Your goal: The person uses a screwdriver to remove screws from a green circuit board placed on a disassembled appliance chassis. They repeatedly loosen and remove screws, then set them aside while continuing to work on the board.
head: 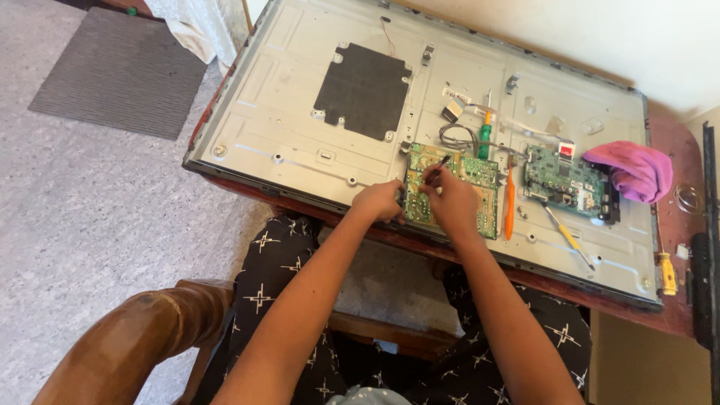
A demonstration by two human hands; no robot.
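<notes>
Right hand (452, 196) closed narrow around a thin dark tool (437, 166), tip on the green circuit board (480, 174) beneath the fingers. Left hand (379, 201) curled, fingertips pressing the board's near-left edge, just beside the right hand. Board lies on the metal back panel (285, 120), close to its near rim. Orange pry tool (510, 202) lies just right of the right hand; open panel stretches left of the left hand. Both forearms reach forward, converging.
</notes>
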